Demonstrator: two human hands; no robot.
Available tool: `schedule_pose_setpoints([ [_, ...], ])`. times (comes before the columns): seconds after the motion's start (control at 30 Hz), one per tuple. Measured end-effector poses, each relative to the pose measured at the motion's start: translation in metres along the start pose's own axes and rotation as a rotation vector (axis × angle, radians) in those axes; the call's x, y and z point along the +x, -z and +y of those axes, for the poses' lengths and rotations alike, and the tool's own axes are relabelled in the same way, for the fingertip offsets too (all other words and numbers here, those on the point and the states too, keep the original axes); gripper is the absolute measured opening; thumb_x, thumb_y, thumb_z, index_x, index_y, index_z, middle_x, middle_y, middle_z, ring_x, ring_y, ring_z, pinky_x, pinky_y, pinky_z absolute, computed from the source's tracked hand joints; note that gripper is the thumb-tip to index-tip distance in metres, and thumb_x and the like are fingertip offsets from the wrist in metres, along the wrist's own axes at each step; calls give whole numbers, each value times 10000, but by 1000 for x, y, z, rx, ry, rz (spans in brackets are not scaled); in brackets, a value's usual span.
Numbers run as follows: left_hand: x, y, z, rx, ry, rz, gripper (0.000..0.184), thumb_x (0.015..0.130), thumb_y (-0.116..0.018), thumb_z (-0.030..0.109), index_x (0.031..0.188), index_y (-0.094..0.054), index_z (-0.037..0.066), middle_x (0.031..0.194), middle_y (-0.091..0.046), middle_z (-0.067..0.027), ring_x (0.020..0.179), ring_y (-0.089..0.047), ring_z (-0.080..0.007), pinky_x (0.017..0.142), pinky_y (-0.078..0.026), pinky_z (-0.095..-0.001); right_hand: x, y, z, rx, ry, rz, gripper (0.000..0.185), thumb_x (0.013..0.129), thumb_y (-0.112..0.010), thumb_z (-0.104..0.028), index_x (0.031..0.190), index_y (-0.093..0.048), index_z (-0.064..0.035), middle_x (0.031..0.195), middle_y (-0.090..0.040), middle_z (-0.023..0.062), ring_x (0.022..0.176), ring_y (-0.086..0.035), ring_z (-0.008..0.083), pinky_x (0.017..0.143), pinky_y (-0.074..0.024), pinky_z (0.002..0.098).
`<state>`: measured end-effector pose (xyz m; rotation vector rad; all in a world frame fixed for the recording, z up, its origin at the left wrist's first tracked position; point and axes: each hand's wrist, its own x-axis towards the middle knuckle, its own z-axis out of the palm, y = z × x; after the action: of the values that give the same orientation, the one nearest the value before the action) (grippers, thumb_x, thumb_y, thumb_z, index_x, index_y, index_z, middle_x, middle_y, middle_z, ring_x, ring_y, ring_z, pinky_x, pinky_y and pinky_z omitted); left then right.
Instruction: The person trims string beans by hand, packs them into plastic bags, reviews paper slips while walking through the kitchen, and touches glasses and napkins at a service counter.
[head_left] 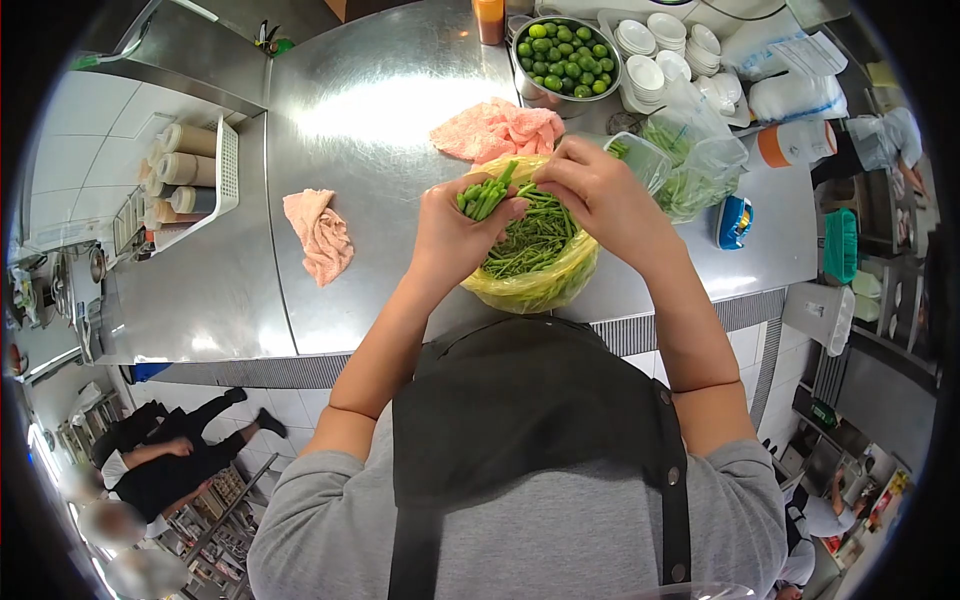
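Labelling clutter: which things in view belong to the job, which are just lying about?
Apparently in the job:
slender green stalks, bunched in left hand
open yellow plastic bag holding more, right hand over it

Probably lying about:
two crumpled pink cloths
round metal bowl of green limes
stacked round white dishes

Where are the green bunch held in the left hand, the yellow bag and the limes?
Green bunch [484,199]: head view, on the middle of its visible stems.
Yellow bag [538,288]: head view, on its near wall, below the opening.
Limes [566,62]: head view, on the middle of the pile.
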<state>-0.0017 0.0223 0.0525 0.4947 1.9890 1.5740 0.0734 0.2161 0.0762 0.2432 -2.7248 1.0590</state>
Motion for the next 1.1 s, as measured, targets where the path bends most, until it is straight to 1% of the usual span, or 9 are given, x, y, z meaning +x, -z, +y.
schedule_pose_setpoints([
  [0.13,-1,2,-8,-151,-4,-5,144,876,-755,72,964,-689,-21,791,-729,-90,569,-593,-68,522,-474,-221,-1,-13,11,46,-5,4,67,884,-659,-63,922,-626,-18,898,-620,92,818,-630,283,737,-500,376],
  [0.2,0,2,-8,-241,-13,-13,143,877,-753,71,964,-687,-21,769,-720,-79,569,-593,-71,523,-474,-227,-7,-27,23,866,-338,34,57,912,-667,-78,939,-658,-29,906,-655,21,789,-631,150,701,-500,319],
  [0.23,1,2,-8,-330,-21,-27,142,877,-751,69,964,-684,-21,748,-711,-67,569,-593,-75,525,-475,-233,-10,-40,25,868,-335,29,57,912,-667,-78,939,-658,-29,906,-655,21,789,-631,150,701,-500,319],
  [0.3,3,-2,-9,-279,6,56,137,882,-746,68,962,-682,-23,736,-696,-60,569,-593,-84,529,-478,-237,-22,-74,23,1506,-654,291,69,914,-683,-83,948,-679,-23,924,-664,-16,789,-600,63,691,-492,268],
  [0.43,17,-2,-24,-482,41,233,137,907,-722,77,983,-673,-27,773,-664,-55,587,-590,-91,541,-494,-240,-57,-119,35,1119,-715,110,102,865,-715,-63,955,-685,-24,892,-660,3,803,-630,119,723,-518,281],
  [0.5,21,2,-22,-656,100,220,145,910,-718,75,1000,-667,-27,814,-667,-68,597,-586,-86,544,-500,-238,-72,-124,40,380,-561,-154,169,820,-745,-59,980,-696,-33,939,-650,45,824,-649,174,773,-539,304],
  [0.73,23,-3,-19,-874,134,200,165,908,-723,73,1010,-608,12,904,-673,-98,638,-570,-64,570,-516,-228,-57,-85,29,572,-540,-64,371,820,-748,-1,1177,-664,-51,1095,-595,47,968,-629,143,838,-537,287],
  [0.83,24,-2,-17,-899,108,233,173,905,-729,77,1005,-599,21,910,-665,-93,639,-564,-63,571,-515,-227,-45,-68,17,780,-483,28,426,819,-774,-103,1224,-655,-46,1104,-635,38,926,-644,113,811,-513,261],
  [1.1,21,-3,-16,-952,107,304,170,900,-733,62,997,-600,19,832,-600,-29,632,-554,-68,575,-511,-235,-30,-83,10,851,-543,176,174,881,-716,-137,989,-687,-5,830,-669,22,814,-628,100,734,-495,275],
])
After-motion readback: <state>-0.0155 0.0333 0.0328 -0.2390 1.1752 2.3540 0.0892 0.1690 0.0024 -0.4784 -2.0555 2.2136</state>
